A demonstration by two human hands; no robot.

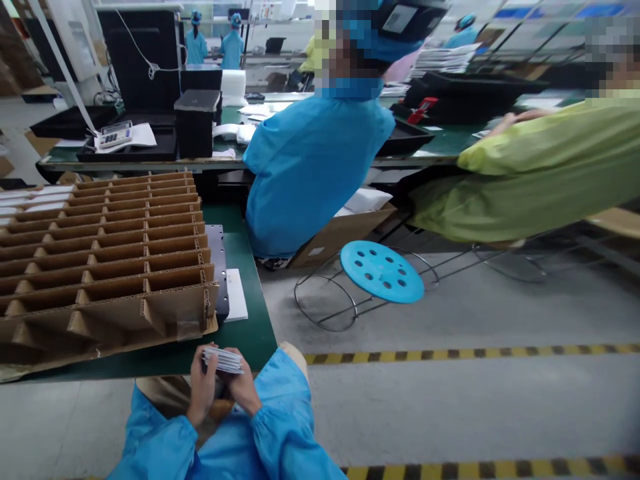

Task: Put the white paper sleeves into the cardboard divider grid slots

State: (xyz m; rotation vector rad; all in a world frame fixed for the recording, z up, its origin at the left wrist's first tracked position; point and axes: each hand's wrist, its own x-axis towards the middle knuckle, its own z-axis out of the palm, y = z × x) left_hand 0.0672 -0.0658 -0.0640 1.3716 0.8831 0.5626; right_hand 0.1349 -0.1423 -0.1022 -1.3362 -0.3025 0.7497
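Observation:
Low in the view, both my hands grip a small stack of white cards (223, 359) above my lap, just below the table's front edge. My left hand (201, 389) wraps the stack's left end with its fingers curled round it. My right hand (242, 385) pinches the right end. Both arms are in blue sleeves. Right above the hands, a brown cardboard divider grid (105, 260) with several empty slots lies on the green table (250, 333).
A black tray (218, 267) and a white sheet (235, 295) lie beside the grid. A person in blue sits ahead by a cardboard box (340, 235). A person in yellow-green leans at the right. A blue stool (381, 271) stands on the grey floor with striped tape (470, 352).

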